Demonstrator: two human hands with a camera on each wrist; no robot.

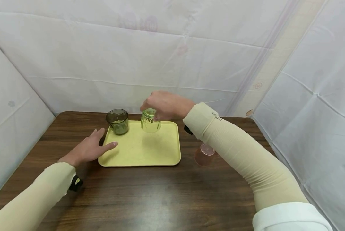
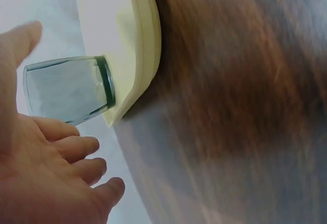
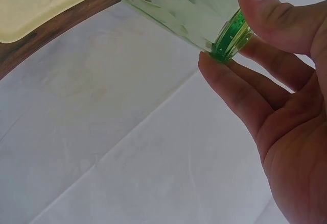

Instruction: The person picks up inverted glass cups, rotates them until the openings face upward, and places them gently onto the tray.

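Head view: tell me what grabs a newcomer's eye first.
The right hand stands out, its fingers pinching the base of an upside-down light green glass at the far edge of the yellow tray. Beside it, in the tray's far left corner, stands a dark green glass, with the left hand resting flat at the tray's left edge. A pink cup sits upside down on the wooden table, right of the tray.

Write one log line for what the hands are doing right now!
right hand: pinches upside-down green cup on yellow tray | left hand: flat on tray edge | dark cup: on tray | pink cup: on table
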